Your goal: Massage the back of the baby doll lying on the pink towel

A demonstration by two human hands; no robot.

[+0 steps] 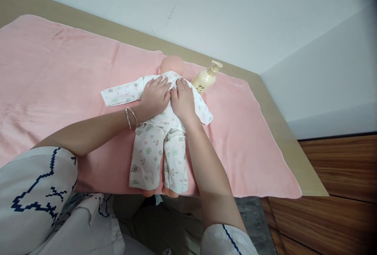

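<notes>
A baby doll [159,145] in white printed pyjamas lies face down on a pink towel [59,78], its bald head [171,65] toward the wall and its feet at the towel's near edge. My left hand [154,96], with two bangles on its wrist, lies flat on the doll's upper back, fingers stretched out. My right hand [183,100] lies flat beside it on the back, fingers also extended and touching the shirt. Both hands hold nothing.
A pale yellow pump bottle [206,77] lies tilted on the towel just right of the doll's head. The towel covers a beige table [306,168] set against a white wall. Wooden flooring [338,208] shows at the right.
</notes>
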